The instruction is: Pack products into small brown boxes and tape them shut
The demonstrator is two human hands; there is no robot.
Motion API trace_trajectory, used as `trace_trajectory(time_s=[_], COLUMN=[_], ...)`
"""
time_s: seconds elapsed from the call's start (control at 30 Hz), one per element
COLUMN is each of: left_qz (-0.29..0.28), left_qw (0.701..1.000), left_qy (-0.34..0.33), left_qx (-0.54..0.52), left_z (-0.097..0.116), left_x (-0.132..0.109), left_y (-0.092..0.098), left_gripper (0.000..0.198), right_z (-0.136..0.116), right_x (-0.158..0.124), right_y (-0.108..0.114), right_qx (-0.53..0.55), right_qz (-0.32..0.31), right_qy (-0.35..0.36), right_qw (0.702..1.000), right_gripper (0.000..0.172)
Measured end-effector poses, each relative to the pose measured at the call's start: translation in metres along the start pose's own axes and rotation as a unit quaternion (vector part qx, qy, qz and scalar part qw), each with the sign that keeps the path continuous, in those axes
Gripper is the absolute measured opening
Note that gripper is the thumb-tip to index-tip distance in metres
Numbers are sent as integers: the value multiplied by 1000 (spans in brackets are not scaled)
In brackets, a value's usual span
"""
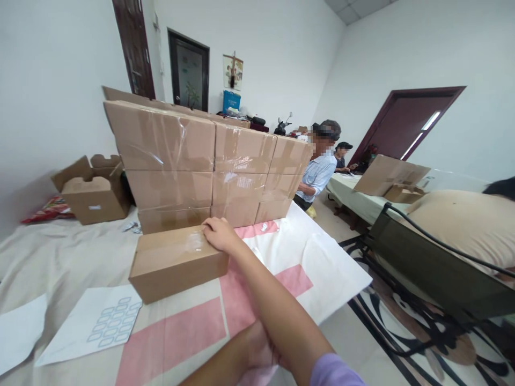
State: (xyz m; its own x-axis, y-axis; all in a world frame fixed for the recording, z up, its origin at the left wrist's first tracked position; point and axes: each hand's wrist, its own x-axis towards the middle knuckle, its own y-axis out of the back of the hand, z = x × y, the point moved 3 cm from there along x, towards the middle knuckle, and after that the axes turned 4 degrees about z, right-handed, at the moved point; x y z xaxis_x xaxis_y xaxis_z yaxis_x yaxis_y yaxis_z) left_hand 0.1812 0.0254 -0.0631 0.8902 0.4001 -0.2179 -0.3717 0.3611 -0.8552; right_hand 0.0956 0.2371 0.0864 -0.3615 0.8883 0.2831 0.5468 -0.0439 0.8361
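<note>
In the head view, a brown box [177, 268] lies flat on the desk [340, 273], in front of a big stack [169, 142] of boxes. I cannot tell if the box touches the stack.

The two hands do different things. The right hand [219, 234] rests on the top of the box, at its right end. Its fingers are a bit bent and laid on the box, not wrapped round it. The left hand [259, 346] is low down, by the right arm, and partly hidden. I cannot tell if it is spread or pinching something.

The cloth [173, 332] on the desk has folds. If the right hand pushes hard, the box could slide and drag the cloth with it. A push at just one end could make the box turn, as the left hand is not on it. The near left corner of the box is right by a sheet [72, 321] with blue shapes, so a slip that way could crease the paper. A hard shove away from the person could bump the stack.
</note>
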Motion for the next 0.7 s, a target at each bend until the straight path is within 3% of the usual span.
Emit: trace_trajectory(time_s=[0.1, 0.27, 0.57, 0.7], left_qz=[9, -48, -105, -100], left_qw=[998, 991, 983, 984], left_qy=[57, 109, 124, 123], left_qx=[32, 56, 81, 85], left_z=[6, 12, 3, 5], left_x=[2, -3, 7, 3], left_y=[8, -1, 10, 4], left_gripper=[54, 56, 71, 79], right_z=[1, 4, 0, -3], right_x=[0, 1, -3, -7], right_y=[0, -1, 2, 4], right_qx=[6, 23, 41, 29], right_qz=[-3, -3, 5, 8], right_qy=[1, -2, 0, 9], right_qw=[1000, 1000, 999, 1000], right_gripper=[27, 26, 26, 26])
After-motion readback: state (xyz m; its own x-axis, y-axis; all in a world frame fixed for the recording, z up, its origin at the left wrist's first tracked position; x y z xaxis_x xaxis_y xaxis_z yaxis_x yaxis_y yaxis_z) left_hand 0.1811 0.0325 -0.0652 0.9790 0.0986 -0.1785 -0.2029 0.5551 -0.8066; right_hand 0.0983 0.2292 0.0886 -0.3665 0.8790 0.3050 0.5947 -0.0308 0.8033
